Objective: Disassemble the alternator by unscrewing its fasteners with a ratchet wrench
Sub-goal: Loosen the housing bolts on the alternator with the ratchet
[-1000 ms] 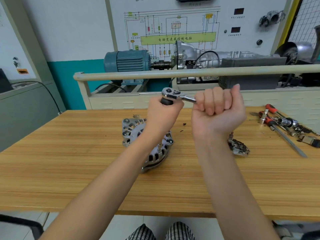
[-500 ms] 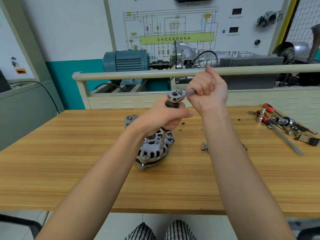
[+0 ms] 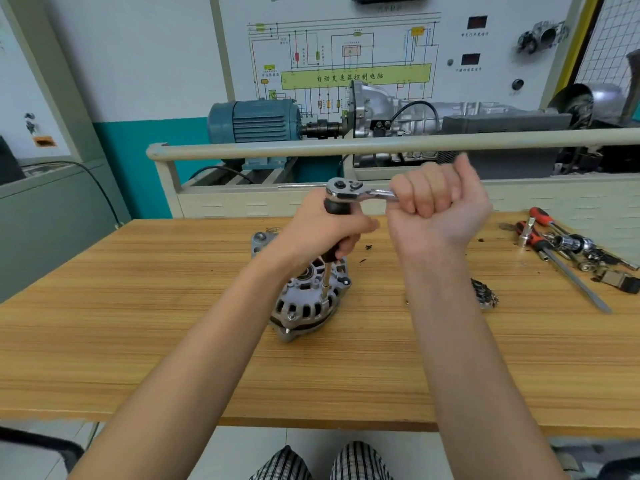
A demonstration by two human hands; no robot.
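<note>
Alternator (image 3: 304, 299) fastener — our left hand (image 3: 325, 233) grips the extension (image 3: 327, 282) plumb; right hand (image 3: 436, 206), fisted round the ratchet wrench (image 3: 349, 190) handle, should swing level — short strokes.

A wooden table (image 3: 138, 341) with a striped grain fills the lower view. At its far right lies a loose heap of hand tools: red-and-black-handled screwdrivers (image 3: 540, 216), one with a long shaft (image 3: 575, 282) angled toward the near edge, and chrome sockets (image 3: 571, 244) among them. A dark metal part (image 3: 485, 294) sits on the table, well apart from that heap. Small dark crumbs (image 3: 367, 247) dot the wood. Behind the table a beige rail (image 3: 346, 145) runs across, and behind it stand a blue electric motor (image 3: 256, 124) coupled to a silver gearbox (image 3: 381, 116). A wiring-diagram board (image 3: 346, 64) hangs on the wall.
</note>
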